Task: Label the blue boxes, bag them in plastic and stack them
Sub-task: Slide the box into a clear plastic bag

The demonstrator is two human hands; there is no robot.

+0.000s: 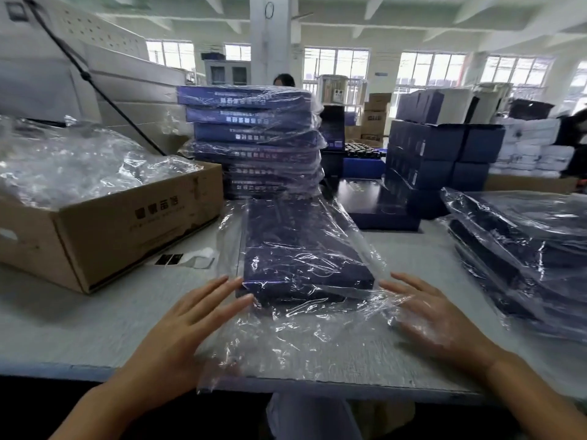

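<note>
Head view, nearest first: the plastic bag (301, 344) has its loose mouth lying slack at the table (63, 328) edge, between both hands. The left grip (190, 322), fingers straight and spread, touches the near left corner of the blue box (305, 249). The right grip (428, 315), just as flat, rests in the slack film just beside the near right corner and pinches nothing. The box lies bagged mid-table, its long axis running straight away toward the stack (254, 138) just behind. Tucking the loose mouth looks like the next job, and the left is nearer.
</note>
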